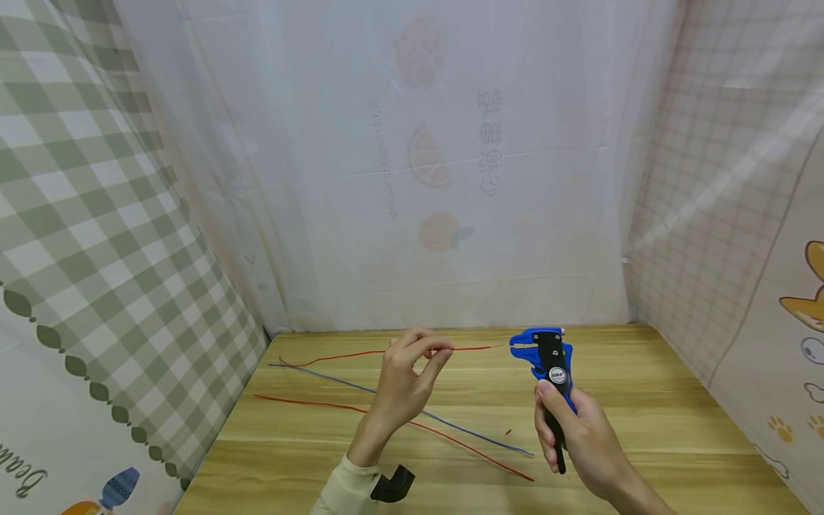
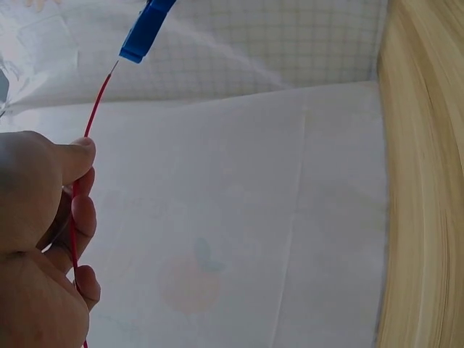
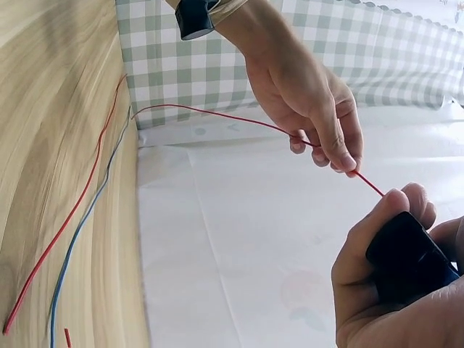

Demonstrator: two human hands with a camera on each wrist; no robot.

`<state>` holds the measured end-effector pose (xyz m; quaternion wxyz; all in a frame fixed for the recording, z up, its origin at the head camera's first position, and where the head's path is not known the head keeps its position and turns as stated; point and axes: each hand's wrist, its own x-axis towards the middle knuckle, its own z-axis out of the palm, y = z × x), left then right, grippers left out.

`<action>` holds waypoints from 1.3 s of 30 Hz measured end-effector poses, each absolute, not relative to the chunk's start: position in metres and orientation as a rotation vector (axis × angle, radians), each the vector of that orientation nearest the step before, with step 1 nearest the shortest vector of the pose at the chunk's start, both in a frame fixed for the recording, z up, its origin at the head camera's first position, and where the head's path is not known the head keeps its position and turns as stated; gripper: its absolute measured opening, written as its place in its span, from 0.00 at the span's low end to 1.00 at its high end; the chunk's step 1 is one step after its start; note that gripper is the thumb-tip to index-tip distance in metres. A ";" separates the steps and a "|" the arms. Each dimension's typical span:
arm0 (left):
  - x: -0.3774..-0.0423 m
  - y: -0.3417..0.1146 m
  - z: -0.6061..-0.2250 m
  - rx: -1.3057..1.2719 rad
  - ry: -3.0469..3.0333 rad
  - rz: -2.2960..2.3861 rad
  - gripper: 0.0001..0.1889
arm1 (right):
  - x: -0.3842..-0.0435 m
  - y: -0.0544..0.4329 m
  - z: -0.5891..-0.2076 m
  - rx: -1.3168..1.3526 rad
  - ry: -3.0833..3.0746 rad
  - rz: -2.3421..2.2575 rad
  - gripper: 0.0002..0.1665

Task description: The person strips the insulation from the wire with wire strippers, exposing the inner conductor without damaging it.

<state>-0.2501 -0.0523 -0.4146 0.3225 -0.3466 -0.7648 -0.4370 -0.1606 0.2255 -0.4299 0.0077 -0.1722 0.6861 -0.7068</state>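
Observation:
Between thumb and fingers my left hand [image 1: 408,375] pinches a red wire [image 1: 473,348] near its right end. That end is stripped to a thin bare tip [image 2: 114,67], and the rest of the wire trails left over the table. My right hand [image 1: 582,436] grips the handles of a blue and black wire stripper [image 1: 550,357], its jaws pointing left. The bare tip points at the jaws, with a small gap between in the head view. In the right wrist view, the right hand [image 3: 391,268] hides most of the tool.
A blue wire [image 1: 473,433] and a second red wire [image 1: 466,447] lie across the wooden table [image 1: 644,400]. A short red piece of insulation [image 1: 508,432] lies close to them. White and checked curtains [image 1: 309,214] enclose the table at the back and sides.

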 end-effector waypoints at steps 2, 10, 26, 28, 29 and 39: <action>-0.250 -0.052 -0.415 -0.906 -2.015 -1.151 0.04 | -0.160 0.226 -0.430 -0.525 2.156 -2.207 0.18; -0.251 -0.051 -0.416 -0.922 -2.031 -1.171 0.04 | -0.162 0.230 -0.429 -0.494 2.164 -2.215 0.18; -0.260 -0.038 -0.427 -1.043 -2.059 -1.182 0.03 | -0.163 0.238 -0.433 -0.613 2.095 -2.265 0.17; -0.262 -0.036 -0.430 -1.059 -2.058 -1.174 0.03 | -0.164 0.239 -0.434 -0.632 2.083 -2.267 0.17; -0.263 -0.036 -0.430 -1.067 -2.058 -1.169 0.03 | -0.164 0.239 -0.434 -0.638 2.077 -2.269 0.17; -0.275 -0.023 -0.438 -1.088 -2.142 -1.148 0.04 | -0.166 0.243 -0.437 -0.762 1.986 -2.331 0.18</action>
